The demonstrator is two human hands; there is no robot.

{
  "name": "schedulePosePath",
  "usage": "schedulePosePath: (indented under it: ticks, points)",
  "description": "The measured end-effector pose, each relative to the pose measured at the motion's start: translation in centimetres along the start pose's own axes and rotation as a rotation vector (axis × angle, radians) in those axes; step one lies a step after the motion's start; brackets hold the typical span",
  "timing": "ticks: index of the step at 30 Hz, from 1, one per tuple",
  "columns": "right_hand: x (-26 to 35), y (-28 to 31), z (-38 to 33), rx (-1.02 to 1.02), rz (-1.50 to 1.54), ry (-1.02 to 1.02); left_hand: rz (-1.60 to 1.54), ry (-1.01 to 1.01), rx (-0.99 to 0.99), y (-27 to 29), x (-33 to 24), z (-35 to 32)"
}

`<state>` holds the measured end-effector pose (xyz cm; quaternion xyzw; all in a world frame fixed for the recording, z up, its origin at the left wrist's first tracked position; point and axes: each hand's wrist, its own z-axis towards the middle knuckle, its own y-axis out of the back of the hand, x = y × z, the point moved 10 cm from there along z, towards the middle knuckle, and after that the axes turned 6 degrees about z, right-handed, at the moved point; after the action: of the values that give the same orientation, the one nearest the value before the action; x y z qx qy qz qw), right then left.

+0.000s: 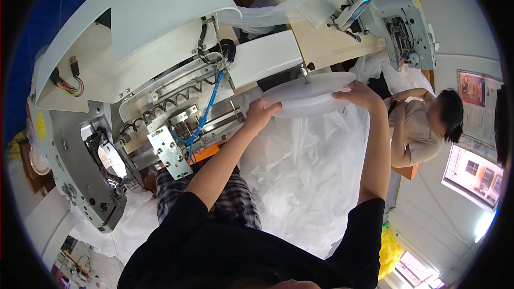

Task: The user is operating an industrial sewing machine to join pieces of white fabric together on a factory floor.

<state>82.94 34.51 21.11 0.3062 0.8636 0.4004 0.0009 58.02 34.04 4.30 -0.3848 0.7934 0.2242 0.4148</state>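
A round, flat white translucent disc (313, 92), with a second layer under its upper face, is held level before me between both hands. My left hand (261, 113) grips its left rim, thumb on the near side. On the right rim my right hand (360, 96) is closed, its thumb pointing inward along the edge. A short metal post with a black knob (306, 72) stands at the disc's far side; whether the two are joined I cannot tell. Some fingers of both hands are hidden behind the disc.
A large grey-white machine (176, 21) with a blue hose (206, 115) and rails stands close on my left. Thin white sheeting (300, 182) is heaped below the disc. Another machine (401, 27) with a small screen is at the far right; a seated person (423, 123) is nearby.
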Motion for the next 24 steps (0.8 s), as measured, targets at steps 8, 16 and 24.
schedulePosePath:
  ticks: [8,16,24]
  points:
    - [1.1,-0.5,-0.6,-0.071,-0.012,0.002,0.493,-0.123,-0.247,1.2,-5.6,-2.5]
    - [1.6,0.0,-1.7,-0.179,-0.038,0.019,0.858,0.115,-0.043,0.7,-6.8,-2.5]
    - [1.2,-0.1,-1.2,-0.204,-0.053,0.041,0.684,0.042,-0.031,-0.6,-6.5,-1.5]
